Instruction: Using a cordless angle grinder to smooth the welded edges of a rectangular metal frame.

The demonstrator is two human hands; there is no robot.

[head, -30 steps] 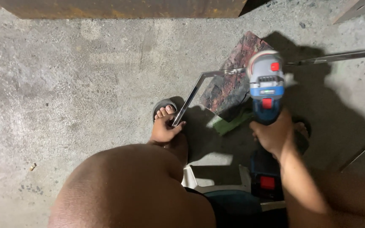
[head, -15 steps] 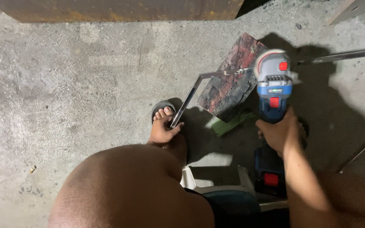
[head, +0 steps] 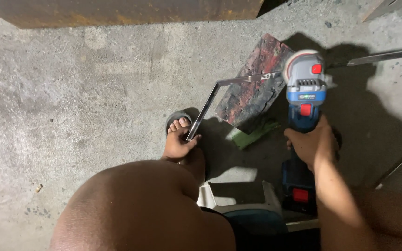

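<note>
While the right hand [head: 313, 148] wraps closed around the slim waist of the blue cordless angle grinder [head: 303, 100], the disc end sits at the far tip of the bent metal bar [head: 219, 89], where the bar crosses the dark red-and-black slab [head: 252, 88] on the concrete floor [head: 70, 93]. The bar's near end is pinned under the left foot [head: 178, 142] in a grey sandal. The left hand is not in view, so its state cannot be told.

Handling judgement: the grinder looks dense and tail-heavy (a battery pack sits behind the grip), so a hold at the waist, as shown, balances it best; a second hand near the head would steady it. The bar appears thin, rigid and light, likely to chatter or spring if clamped only at one end. Its edges may be sharp; take hold along the straight run near the bend, well clear of the disc. A second metal strip [head: 382, 56] lies apart, upper right.
</note>
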